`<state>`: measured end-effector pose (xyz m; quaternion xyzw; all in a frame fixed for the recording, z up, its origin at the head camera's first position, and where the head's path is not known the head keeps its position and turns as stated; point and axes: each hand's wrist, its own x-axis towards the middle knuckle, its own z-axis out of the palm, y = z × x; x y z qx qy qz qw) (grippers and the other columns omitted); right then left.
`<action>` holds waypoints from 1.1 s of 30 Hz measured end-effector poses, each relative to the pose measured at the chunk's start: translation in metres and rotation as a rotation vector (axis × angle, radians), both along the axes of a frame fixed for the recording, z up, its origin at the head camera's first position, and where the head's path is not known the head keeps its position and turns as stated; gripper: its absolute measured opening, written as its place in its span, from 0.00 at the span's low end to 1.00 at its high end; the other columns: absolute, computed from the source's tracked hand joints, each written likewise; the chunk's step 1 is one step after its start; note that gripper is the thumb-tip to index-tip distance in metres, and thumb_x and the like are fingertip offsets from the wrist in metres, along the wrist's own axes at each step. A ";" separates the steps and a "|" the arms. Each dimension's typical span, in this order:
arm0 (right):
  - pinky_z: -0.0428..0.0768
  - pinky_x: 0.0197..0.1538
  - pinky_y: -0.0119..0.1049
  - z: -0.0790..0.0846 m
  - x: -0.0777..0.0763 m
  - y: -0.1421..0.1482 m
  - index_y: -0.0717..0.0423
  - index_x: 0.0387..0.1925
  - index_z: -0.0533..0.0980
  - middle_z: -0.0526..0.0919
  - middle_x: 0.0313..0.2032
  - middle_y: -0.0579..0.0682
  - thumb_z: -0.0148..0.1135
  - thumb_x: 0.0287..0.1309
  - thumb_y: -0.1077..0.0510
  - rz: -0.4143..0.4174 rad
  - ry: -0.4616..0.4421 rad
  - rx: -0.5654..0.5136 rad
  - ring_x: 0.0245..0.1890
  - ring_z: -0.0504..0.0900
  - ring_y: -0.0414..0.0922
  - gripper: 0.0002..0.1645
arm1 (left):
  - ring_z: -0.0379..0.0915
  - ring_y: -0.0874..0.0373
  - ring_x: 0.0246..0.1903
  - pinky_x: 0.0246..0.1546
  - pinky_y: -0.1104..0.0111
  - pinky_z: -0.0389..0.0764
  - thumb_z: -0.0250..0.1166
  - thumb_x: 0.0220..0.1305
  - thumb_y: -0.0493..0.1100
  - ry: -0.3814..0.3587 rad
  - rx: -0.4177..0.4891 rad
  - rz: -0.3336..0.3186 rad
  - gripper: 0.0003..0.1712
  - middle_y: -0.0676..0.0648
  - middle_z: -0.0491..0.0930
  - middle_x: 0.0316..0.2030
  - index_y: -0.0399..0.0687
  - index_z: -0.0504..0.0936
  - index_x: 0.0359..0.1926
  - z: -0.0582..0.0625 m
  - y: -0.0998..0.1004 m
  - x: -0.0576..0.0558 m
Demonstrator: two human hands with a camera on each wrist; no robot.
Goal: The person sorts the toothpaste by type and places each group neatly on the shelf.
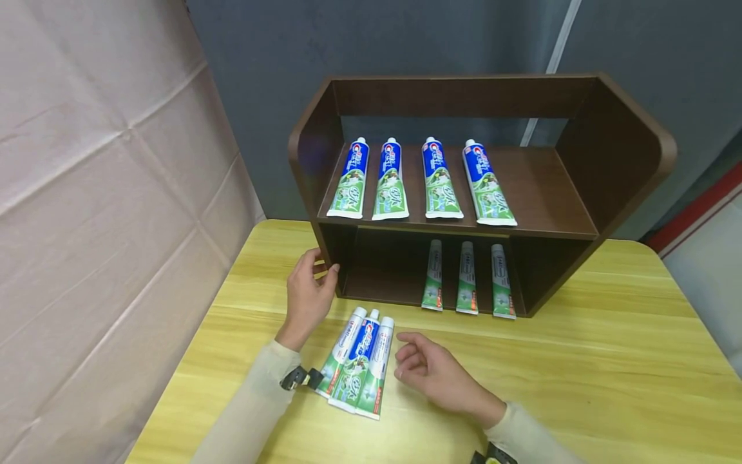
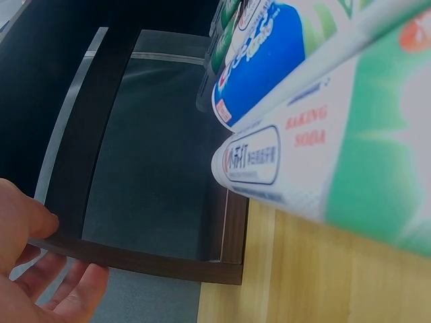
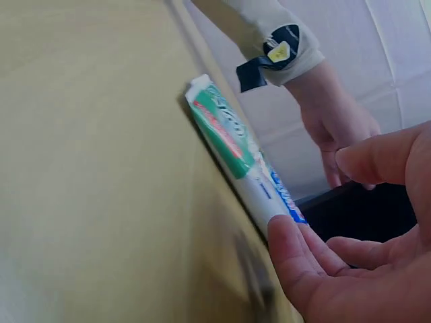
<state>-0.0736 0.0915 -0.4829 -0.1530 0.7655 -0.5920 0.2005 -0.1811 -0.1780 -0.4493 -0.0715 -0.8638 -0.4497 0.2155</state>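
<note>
My left hand is at the lower left side of a dark brown two-tier shelf. In the left wrist view its thumb and fingers lie on opposite sides of the side panel's edge, gripping it. Three toothpaste tubes lie together on the table before the shelf: a blue-and-green tube between a left white-and-green tube and a right one. Just right of them hovers my right hand, fingers loosely bent and nothing held. The right wrist view shows its fingertips close to the tubes' cap ends.
Several blue-and-green tubes, such as the rightmost one, lie in a row on the upper tier. Three grey-and-green tubes, one of them in the middle, stand at the lower tier's right. Wood-grain table extends right; a pale cloth wall is left.
</note>
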 end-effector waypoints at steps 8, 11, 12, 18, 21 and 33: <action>0.85 0.50 0.25 -0.004 0.000 -0.003 0.72 0.74 0.62 0.80 0.54 0.61 0.69 0.67 0.59 -0.001 -0.048 -0.014 0.49 0.82 0.48 0.42 | 0.88 0.43 0.48 0.46 0.56 0.93 0.68 0.73 0.39 0.007 0.007 -0.007 0.19 0.40 0.83 0.54 0.41 0.78 0.61 0.000 0.001 0.000; 0.85 0.48 0.25 -0.005 0.002 -0.005 0.74 0.74 0.62 0.80 0.53 0.60 0.70 0.67 0.59 -0.004 -0.083 -0.021 0.49 0.82 0.48 0.43 | 0.88 0.43 0.48 0.46 0.56 0.93 0.68 0.73 0.39 0.006 0.003 -0.003 0.20 0.40 0.83 0.54 0.41 0.78 0.62 -0.001 0.001 0.000; 0.85 0.48 0.25 -0.006 0.002 -0.006 0.74 0.74 0.62 0.81 0.53 0.60 0.70 0.67 0.59 -0.004 -0.092 -0.022 0.48 0.82 0.47 0.43 | 0.88 0.44 0.49 0.46 0.57 0.93 0.68 0.73 0.40 0.004 0.002 0.000 0.20 0.41 0.83 0.54 0.41 0.78 0.62 -0.001 0.001 0.000; 0.85 0.47 0.25 -0.011 0.004 -0.011 0.77 0.74 0.62 0.83 0.52 0.58 0.71 0.66 0.59 0.014 -0.112 -0.039 0.47 0.82 0.47 0.45 | 0.88 0.43 0.48 0.45 0.56 0.93 0.69 0.73 0.40 0.009 -0.003 0.002 0.20 0.40 0.83 0.54 0.41 0.78 0.62 -0.003 0.000 -0.001; 0.85 0.46 0.24 -0.013 0.003 -0.012 0.79 0.74 0.60 0.83 0.51 0.59 0.70 0.66 0.60 0.028 -0.133 -0.070 0.47 0.82 0.46 0.45 | 0.88 0.43 0.48 0.45 0.56 0.93 0.68 0.73 0.40 0.011 -0.005 0.004 0.20 0.40 0.83 0.54 0.41 0.78 0.62 -0.004 -0.001 -0.001; 0.84 0.41 0.25 -0.015 0.001 -0.013 0.80 0.75 0.57 0.82 0.47 0.58 0.70 0.64 0.62 0.025 -0.231 -0.152 0.41 0.81 0.43 0.48 | 0.88 0.43 0.48 0.45 0.53 0.93 0.68 0.73 0.40 0.022 0.000 0.008 0.20 0.40 0.83 0.54 0.41 0.78 0.61 -0.005 0.000 -0.002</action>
